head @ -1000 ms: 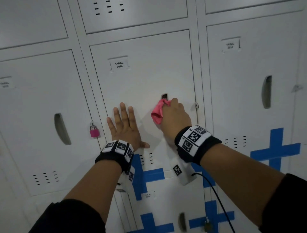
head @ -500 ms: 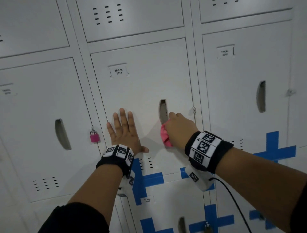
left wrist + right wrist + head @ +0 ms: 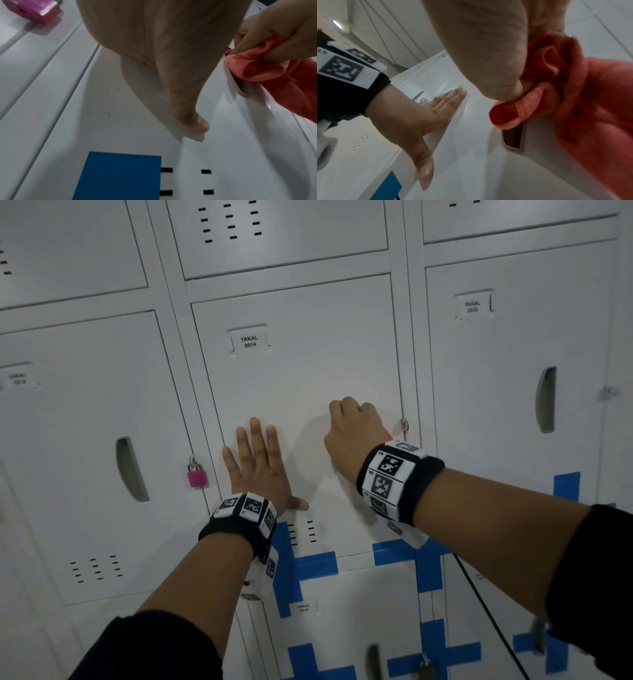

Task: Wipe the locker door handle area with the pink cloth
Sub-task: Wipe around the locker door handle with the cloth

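in the head view the right hand (image 3: 354, 436) covers the handle slot on the locker door (image 3: 301, 392), so the slot cannot be seen there. the pink cloth (image 3: 388, 435) is almost all hidden under that hand, and only a tiny pink bit peeks out by the wrist. in the right wrist view the cloth (image 3: 573, 101) covers the top of the handle slot (image 3: 513, 138) and runs off the right edge. in the left wrist view the pink padlock (image 3: 32, 12) is cut off at the top edge. the small label (image 3: 17, 379) near the left edge is too blurry to read.
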Available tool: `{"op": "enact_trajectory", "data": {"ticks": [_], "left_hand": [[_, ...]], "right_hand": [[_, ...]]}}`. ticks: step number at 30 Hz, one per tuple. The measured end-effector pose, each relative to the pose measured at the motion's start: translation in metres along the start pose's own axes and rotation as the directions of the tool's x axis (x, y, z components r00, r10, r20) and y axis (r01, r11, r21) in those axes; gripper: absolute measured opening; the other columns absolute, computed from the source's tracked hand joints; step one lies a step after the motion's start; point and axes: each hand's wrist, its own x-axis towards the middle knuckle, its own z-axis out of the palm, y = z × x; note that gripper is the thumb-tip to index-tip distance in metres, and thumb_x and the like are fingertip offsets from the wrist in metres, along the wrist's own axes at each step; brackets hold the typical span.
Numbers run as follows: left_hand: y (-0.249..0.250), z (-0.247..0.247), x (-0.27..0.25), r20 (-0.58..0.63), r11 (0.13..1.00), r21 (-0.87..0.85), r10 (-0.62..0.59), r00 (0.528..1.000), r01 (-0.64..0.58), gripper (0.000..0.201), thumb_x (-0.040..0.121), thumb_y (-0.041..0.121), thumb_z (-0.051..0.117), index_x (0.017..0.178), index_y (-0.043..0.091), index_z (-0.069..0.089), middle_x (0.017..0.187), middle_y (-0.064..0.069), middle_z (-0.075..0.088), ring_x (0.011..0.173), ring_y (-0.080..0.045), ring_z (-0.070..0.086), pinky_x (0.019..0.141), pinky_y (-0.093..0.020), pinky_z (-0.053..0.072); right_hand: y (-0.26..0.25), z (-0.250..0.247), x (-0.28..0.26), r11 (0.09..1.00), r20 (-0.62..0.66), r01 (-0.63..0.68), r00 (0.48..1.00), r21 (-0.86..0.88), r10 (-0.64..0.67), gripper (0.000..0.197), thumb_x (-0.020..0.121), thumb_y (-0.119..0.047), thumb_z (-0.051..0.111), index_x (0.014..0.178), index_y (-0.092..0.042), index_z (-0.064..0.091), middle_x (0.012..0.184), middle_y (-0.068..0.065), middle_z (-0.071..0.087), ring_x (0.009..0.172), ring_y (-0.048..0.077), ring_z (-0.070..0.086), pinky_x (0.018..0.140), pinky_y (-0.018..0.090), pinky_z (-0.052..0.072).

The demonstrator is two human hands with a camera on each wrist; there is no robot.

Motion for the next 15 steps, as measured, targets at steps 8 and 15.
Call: {"op": "enact_trajectory", "data": {"ticks": [8,15], "left_hand": [[-0.002,0.002,0.001,-0.011,1.000,0.008,0.002,1.000,-0.002,0.155,0.054,0.075,0.070,0.128,0.012,-0.050,0.130,-0.010,-0.062,0.120,-0.033,-0.056,0.105,-0.058,-0.027],[-0.003,0.003,0.001,-0.009,1.000,0.001,0.013,1.000,-0.013,0.157,0.051,0.075,0.071,0.127,0.012,-0.051,0.131,-0.010,-0.061,0.120,-0.033,-0.056,0.106,-0.058,-0.026]], "right_hand": [[-0.012,0.015,-0.010,0.999,0.091,0.048,0.995,0.014,-0.049,0.022,0.094,-0.015,0.050,0.111,-0.013,0.063,0.133,0.016,0.043,0.119,0.030,0.041,0.083,0.035,0.044],[0.011,0.035,-0.014,0.926,-0.016,0.074,0.997,0.369,-0.074,0.022,0.089,-0.027,0.042,0.080,-0.016,0.059,0.098,0.006,0.049,0.099,0.025,0.045,0.071,0.034,0.043]]}}
